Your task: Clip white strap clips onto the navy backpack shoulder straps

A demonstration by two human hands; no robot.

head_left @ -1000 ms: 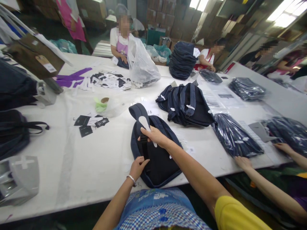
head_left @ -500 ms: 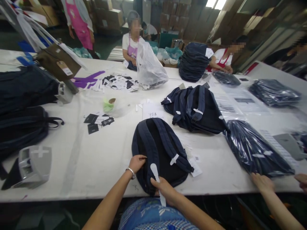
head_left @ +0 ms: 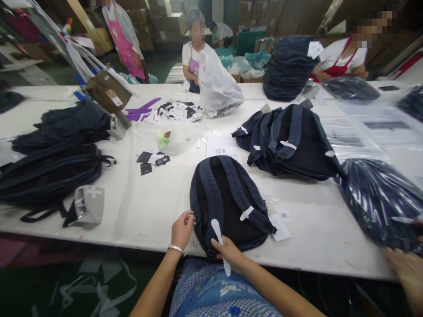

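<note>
A dark navy backpack lies straps up at the table's front edge, in front of me. My left hand is just off its left side, fingers curled together; whether something small is between them cannot be made out. My right hand grips the lower end of the backpack's left strap, where a white serrated strip hangs across it. Another white strip is wrapped round the right strap. White paper tags stick out at the backpack's right side.
Overlapping backpacks lie behind on the right, with a plastic-bagged one beside a co-worker's hand. Black tags, a green tape roll and more backpacks are leftward. A metal dispenser stands front left. People work across the table.
My left hand has come away from the backpack's surface to its left side. My right hand stays at the strap end. The view has turned, shifting the scene.
</note>
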